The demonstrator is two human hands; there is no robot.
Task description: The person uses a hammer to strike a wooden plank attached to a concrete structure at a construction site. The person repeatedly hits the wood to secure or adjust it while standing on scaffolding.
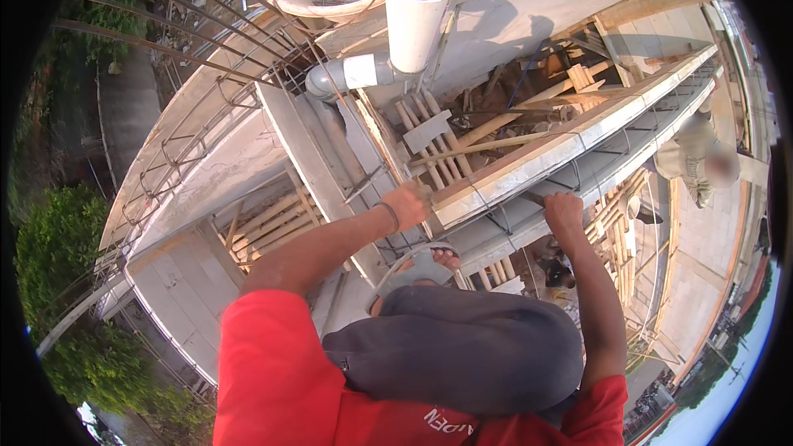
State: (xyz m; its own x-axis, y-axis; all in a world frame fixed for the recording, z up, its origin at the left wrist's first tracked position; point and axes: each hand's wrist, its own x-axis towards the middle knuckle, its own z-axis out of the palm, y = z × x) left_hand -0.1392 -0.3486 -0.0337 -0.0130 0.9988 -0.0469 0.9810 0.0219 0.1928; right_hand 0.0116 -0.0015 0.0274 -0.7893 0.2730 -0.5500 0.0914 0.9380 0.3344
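My left hand point(409, 206) is curled at the near end of a long concrete-faced formwork board point(514, 179), its fingers partly hidden. My right hand point(564, 214) is closed around the end of a dark, flat tool point(533, 198), whose kind I cannot tell; it lies over the narrow trough of the beam form. Thin steel stirrups point(576, 174) cross that trough between its two side boards. My sandalled foot point(421, 266) rests between the hands, by the corner where the beam forms meet.
A white PVC pipe point(412, 18) stands upright ahead, joined to a grey pipe elbow point(322, 80). Rebar rods point(167, 43) jut out at the upper left. Bamboo poles point(433, 136) lie below in a deep opening. Another person point(694, 161) is at the right.
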